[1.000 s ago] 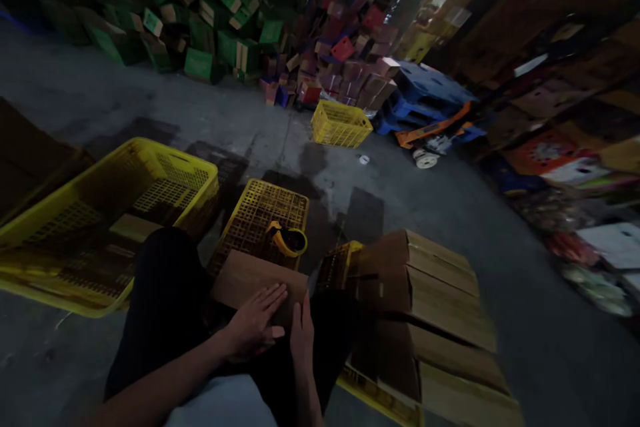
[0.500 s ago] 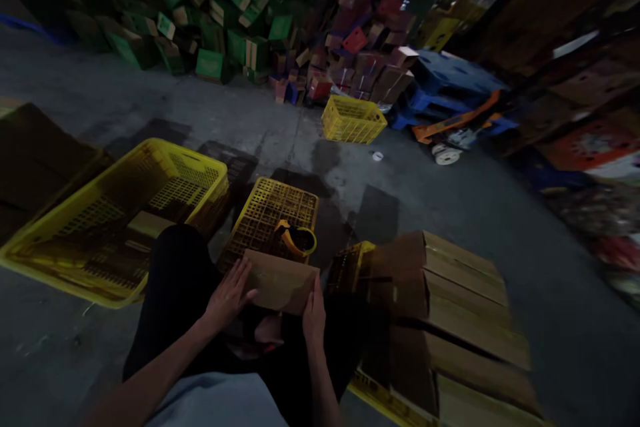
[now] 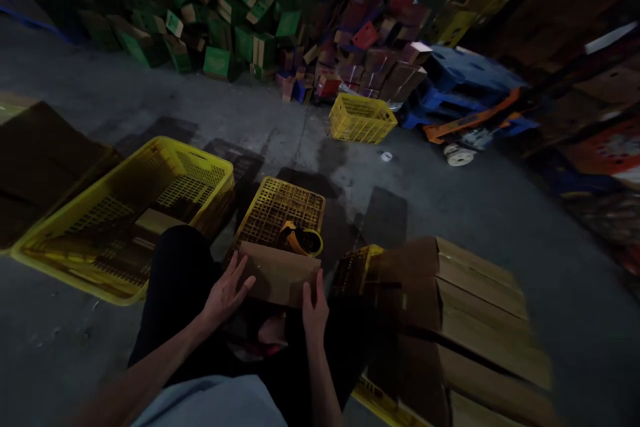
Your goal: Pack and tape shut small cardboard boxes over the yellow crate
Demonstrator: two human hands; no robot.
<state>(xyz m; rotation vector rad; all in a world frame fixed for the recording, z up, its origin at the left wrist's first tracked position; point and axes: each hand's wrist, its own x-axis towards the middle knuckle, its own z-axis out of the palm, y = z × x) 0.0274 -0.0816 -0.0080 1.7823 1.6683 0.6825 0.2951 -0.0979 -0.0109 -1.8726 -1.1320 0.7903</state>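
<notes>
A small brown cardboard box point(image 3: 277, 272) stands tilted up between my knees, at the near edge of an upturned yellow crate point(image 3: 280, 208). My left hand point(image 3: 227, 290) rests against the box's left end with fingers spread. On the right end, my right hand point(image 3: 314, 307) grips the near corner, fingers curled around it. A yellow tape dispenser point(image 3: 301, 239) lies on the crate just behind the box.
A large yellow basket point(image 3: 90, 253) with flat cardboard sits on the left. Stacked brown cartons point(image 3: 475, 320) stand at right beside another yellow crate point(image 3: 353, 267). Farther off are a yellow basket point(image 3: 361, 119), piles of green and red boxes, blue pallets and a pallet jack point(image 3: 467, 137).
The box lay flat under both palms; it is now tipped up on edge, my left hand moved to its left end and my right hand to its right corner.
</notes>
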